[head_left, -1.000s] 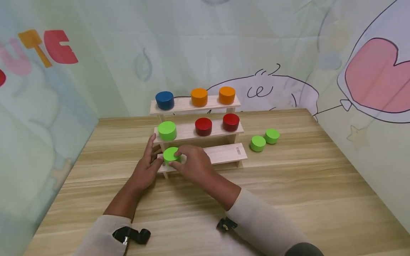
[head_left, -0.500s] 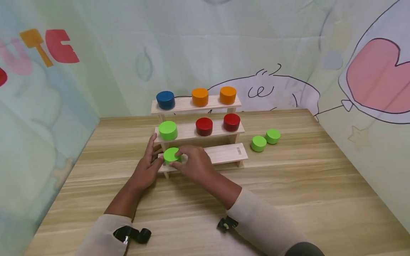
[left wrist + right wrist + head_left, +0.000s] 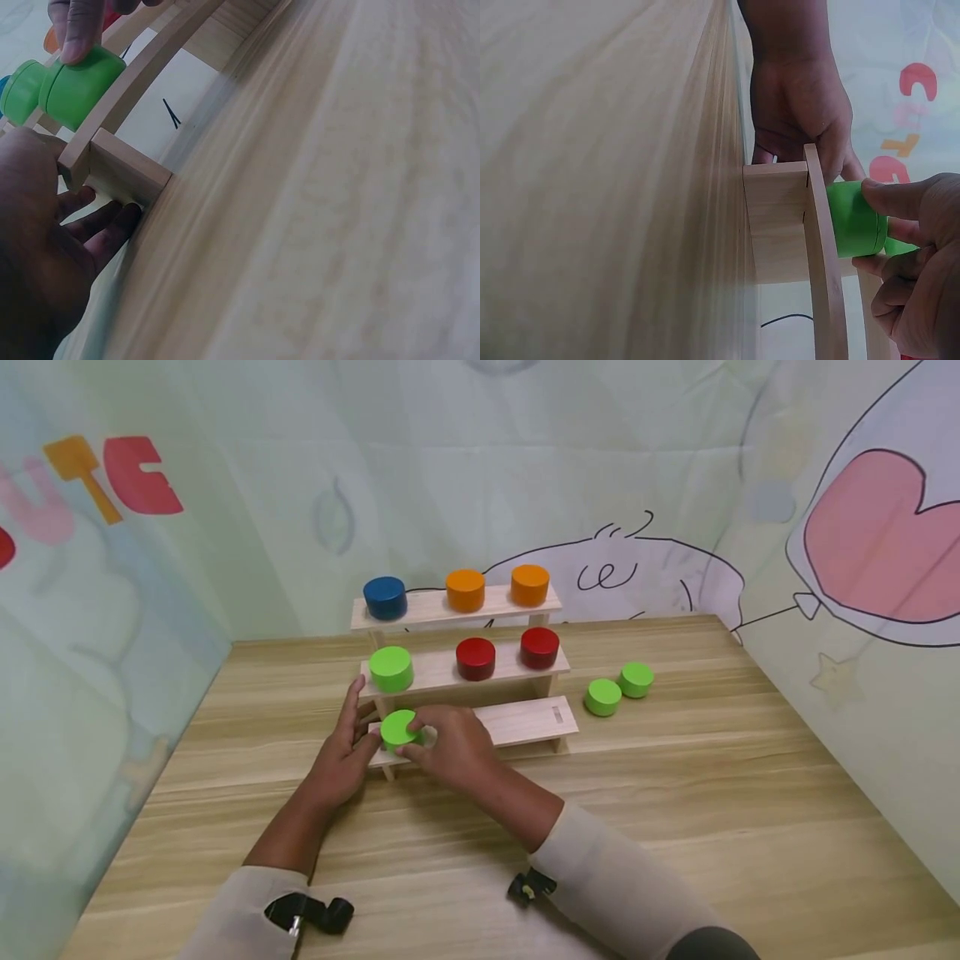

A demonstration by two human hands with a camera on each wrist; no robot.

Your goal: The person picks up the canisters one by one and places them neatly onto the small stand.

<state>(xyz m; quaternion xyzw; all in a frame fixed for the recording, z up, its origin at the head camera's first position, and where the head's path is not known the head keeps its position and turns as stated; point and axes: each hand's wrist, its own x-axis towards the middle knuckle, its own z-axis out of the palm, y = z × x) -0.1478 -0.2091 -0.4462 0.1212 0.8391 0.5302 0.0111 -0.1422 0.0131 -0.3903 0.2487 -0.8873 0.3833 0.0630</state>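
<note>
A three-tier wooden rack (image 3: 517,720) stands on the table. On the left end of its lowest tier sits a green round block (image 3: 398,729), pinched between the thumb and fingers of my right hand (image 3: 459,747). At the rack's left end, my left hand (image 3: 341,760) rests with its thumb by the lowest tier and its index finger extended upward. The left wrist view shows other fingers (image 3: 112,229) of that hand beside the rack's leg. The middle tier bears another green block (image 3: 392,669) and two red blocks (image 3: 476,658). On the top tier are a blue block (image 3: 386,598) and two orange blocks (image 3: 466,591).
Two loose green blocks (image 3: 603,697) lie on the wooden table (image 3: 675,793), to the right of the rack. Behind the table hangs a printed backdrop (image 3: 247,527), and another printed sheet stands along the right side.
The head view shifts slightly. Both hands keep their places, and the right hand still pinches the green block on the lowest tier.
</note>
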